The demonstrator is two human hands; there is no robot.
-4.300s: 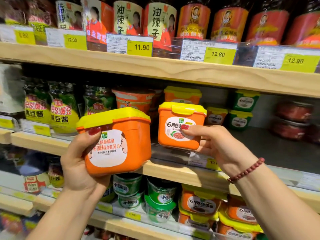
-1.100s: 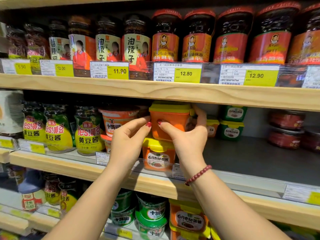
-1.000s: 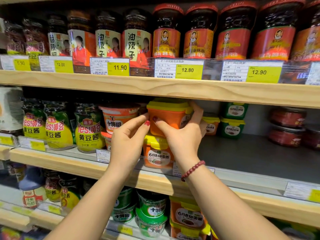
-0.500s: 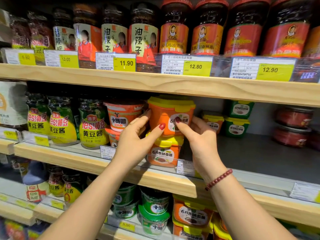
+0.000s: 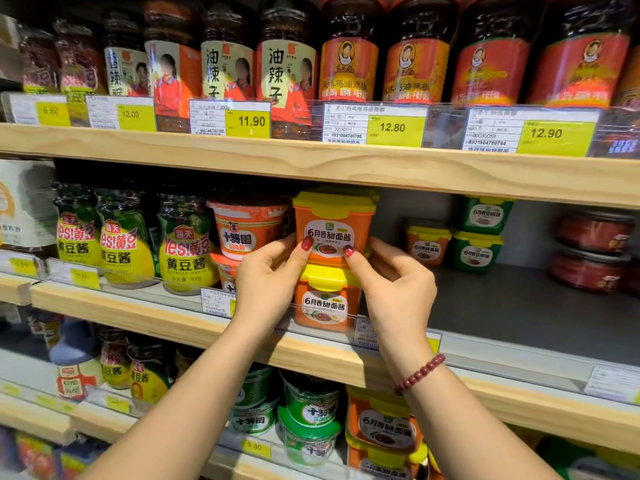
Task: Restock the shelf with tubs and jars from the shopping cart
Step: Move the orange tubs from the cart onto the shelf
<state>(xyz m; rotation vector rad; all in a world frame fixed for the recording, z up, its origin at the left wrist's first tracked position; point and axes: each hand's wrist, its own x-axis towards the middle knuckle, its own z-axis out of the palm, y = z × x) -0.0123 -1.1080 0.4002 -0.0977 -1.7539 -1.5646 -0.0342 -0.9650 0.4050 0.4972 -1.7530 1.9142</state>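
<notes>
Two orange tubs with yellow lids stand stacked on the middle shelf [image 5: 519, 313]. The upper tub [image 5: 334, 220] faces me with its white label; it rests on the lower tub [image 5: 325, 303]. My left hand [image 5: 268, 277] touches the upper tub's lower left corner with thumb and fingertips. My right hand [image 5: 394, 289], with a red bead bracelet on the wrist, touches its lower right corner the same way. Both thumbs press on the label's bottom edge.
Round orange cups [image 5: 247, 226] stand just left of the stack, then yellow-label jars [image 5: 187, 258]. To the right lies bare grey shelf with small orange and green tubs [image 5: 478, 251] and red tubs [image 5: 592, 251] at the back. The wooden shelf above [image 5: 346, 168] hangs close over the stack.
Both hands turned the upper tub so its label faces front. The fingers have slid from its sides down to its lower front corners.
</notes>
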